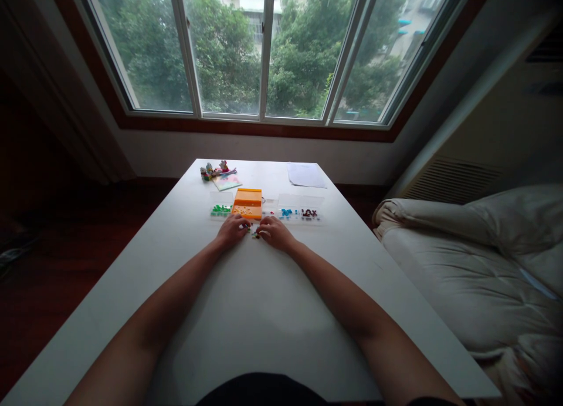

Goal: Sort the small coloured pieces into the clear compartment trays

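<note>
Both my arms stretch forward over a white table [246,312]. My left hand [232,229] and my right hand [273,230] rest side by side on the tabletop, fingers curled down around a few tiny coloured pieces [254,233] lying between them. What the fingers grip is too small to make out. Just beyond my hands sits an orange box [247,203]. A clear tray with green pieces [221,208] lies left of it. Clear trays with blue pieces [286,212] and dark red pieces [309,213] lie to its right.
Small built figures on a pastel booklet [220,172] stand at the table's far left. A sheet of paper [305,175] lies at the far right. A window fills the wall behind, and a bed with white bedding [475,259] stands to the right.
</note>
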### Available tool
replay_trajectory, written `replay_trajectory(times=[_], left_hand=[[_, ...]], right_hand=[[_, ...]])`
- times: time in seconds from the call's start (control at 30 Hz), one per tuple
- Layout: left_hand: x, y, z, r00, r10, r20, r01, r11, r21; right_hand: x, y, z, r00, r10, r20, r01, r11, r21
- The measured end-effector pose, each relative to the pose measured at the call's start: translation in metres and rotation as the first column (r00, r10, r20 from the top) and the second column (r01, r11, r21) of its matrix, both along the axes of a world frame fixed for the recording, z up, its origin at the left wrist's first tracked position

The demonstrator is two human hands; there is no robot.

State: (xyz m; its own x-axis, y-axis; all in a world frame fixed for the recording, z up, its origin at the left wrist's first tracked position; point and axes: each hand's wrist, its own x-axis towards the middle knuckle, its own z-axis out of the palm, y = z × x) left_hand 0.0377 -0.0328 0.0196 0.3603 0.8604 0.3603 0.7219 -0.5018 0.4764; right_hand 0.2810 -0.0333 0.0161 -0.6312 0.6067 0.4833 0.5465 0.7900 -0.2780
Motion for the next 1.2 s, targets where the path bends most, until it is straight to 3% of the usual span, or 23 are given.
replay_trajectory(times=[0.63, 0.97, 1.2], left_hand=[[0.004, -0.007, 0.003, 0.988, -0.144, -0.048, 0.146, 0.988, 0.046], [0.005, -0.008, 0.005, 0.985, -0.160, -0.067, 0.163, 0.986, 0.041], [0.006, -0.009, 0.006, 0.982, -0.170, -0.088, 0.173, 0.984, 0.036]], right_hand=[[0.014, 0.007, -0.006, 0.984, -0.180, 0.009, 0.180, 0.983, -0.029], [0.024, 0.015, -0.010, 0.977, -0.187, -0.100, 0.179, 0.980, -0.087], [0.029, 0.019, -0.012, 0.985, -0.161, -0.056, 0.154, 0.981, -0.116]])
